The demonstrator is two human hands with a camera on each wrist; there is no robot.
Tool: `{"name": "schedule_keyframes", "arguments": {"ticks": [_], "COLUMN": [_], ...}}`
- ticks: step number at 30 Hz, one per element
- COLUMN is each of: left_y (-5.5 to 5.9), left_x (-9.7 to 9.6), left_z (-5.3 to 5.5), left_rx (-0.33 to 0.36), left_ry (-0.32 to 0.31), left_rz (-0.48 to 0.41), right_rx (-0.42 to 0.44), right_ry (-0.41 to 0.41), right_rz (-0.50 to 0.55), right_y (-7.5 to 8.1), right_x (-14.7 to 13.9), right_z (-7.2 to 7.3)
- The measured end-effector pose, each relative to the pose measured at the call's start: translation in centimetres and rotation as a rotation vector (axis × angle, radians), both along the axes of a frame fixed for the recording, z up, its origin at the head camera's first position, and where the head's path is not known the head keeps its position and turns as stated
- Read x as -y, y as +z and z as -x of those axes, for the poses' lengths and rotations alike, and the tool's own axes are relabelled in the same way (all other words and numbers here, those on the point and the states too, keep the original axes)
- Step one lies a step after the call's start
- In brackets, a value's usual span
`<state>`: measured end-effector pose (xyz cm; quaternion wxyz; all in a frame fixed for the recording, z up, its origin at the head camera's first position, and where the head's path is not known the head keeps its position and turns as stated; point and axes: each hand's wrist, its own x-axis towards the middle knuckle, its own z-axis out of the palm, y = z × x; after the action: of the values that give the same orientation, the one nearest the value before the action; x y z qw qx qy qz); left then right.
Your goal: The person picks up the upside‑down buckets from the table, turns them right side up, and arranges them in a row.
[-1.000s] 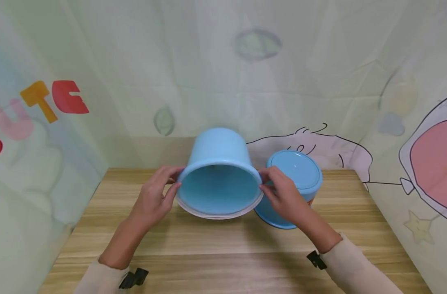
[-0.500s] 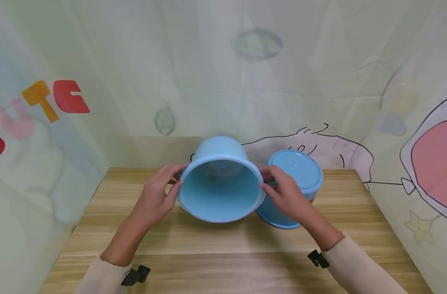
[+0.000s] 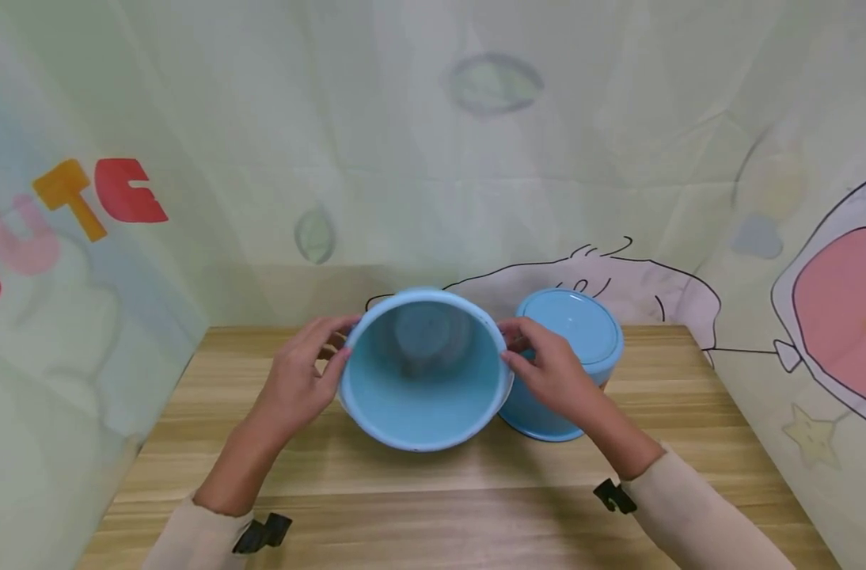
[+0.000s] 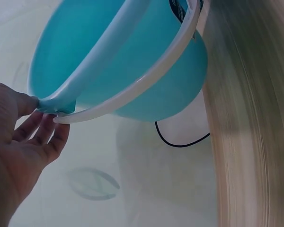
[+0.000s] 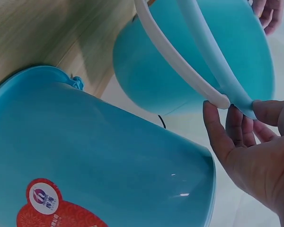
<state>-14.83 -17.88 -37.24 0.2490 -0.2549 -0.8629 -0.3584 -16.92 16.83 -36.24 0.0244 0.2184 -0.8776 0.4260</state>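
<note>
A light blue bucket (image 3: 422,412) is held in the middle of the head view, tilted with its mouth towards me, so the inside and the round bottom show. My left hand (image 3: 305,380) pinches its rim on the left side, thumb on the outer edge and fingers behind. On the opposite side my right hand (image 3: 550,376) pinches the rim in the same way. The bucket's white carry handle (image 4: 137,87) hangs down beneath the rim in the left wrist view. In the right wrist view, the handle's end lies right at my right fingertips (image 5: 212,109).
Just right of the held bucket, a second blue bucket (image 3: 571,328) stands upside down on the wooden table (image 3: 433,514), partly behind my right hand. It bears a red label (image 5: 57,213). A printed cloth (image 3: 404,142) hangs behind the table and along both sides.
The held bucket has tipped further upright, its base dropping behind the rim and its front edge lowering, so the inside bottom now shows. Both hands keep their grip at nearly the same spots.
</note>
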Motion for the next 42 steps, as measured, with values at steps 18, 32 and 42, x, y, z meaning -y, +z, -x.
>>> {"name": "schedule_keyframes", "arguments": {"ticks": [18, 32, 42], "left_y": [1.0, 1.5, 1.9], "left_x": [-0.2, 0.0, 0.3], "left_z": [0.3, 1.1, 2.0], "left_rx": [0.148, 0.29, 0.448], "left_ry": [0.013, 0.016, 0.049], "left_rz": [0.001, -0.025, -0.071], "right_rx": [0.074, 0.15, 0.171], "right_ry": [-0.048, -0.079, -0.091], "right_rz": [-0.048, -0.127, -0.165], "right_y": [0.8, 2.1, 2.3], "right_x": [0.2, 0.9, 1.5], "right_z": [0.6, 1.7, 2.5]}}
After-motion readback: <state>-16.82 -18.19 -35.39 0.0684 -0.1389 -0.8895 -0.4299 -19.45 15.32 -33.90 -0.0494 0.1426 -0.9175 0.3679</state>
